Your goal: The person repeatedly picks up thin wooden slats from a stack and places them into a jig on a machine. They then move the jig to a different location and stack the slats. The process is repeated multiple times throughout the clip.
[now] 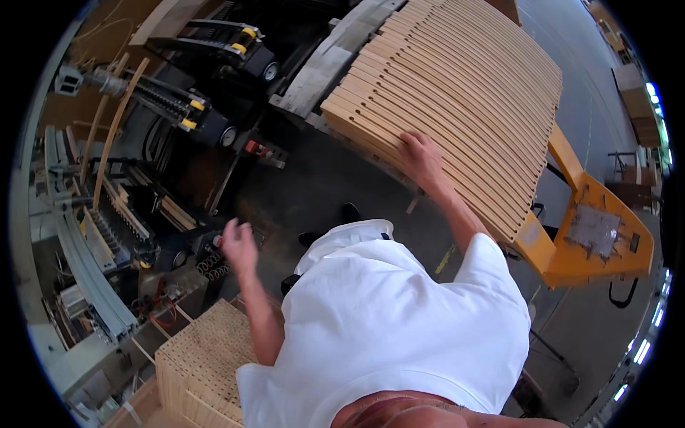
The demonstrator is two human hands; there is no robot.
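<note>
My right hand [422, 158] is at the near edge of a big stack of light wooden slats [457, 93]. Its fingers are bent over the nearest slat [367, 134]; the far side of the grip is hidden. Small dark holes run along the slats' left ends. On the other side of my body, my left hand [240, 246] hovers with its fingers apart and nothing in them. It is close to a red knob [218, 241] on the machine [175, 257], and I cannot tell whether it touches it.
Clamping units with gauges [227, 135] and yellow parts line the left. A red switch [258, 148] sticks out toward me. At lower left stands a block of stacked, holed wooden pieces [207, 349]. A yellow metal frame [596, 232] juts out right of the slats. Dark floor [307, 171] lies between.
</note>
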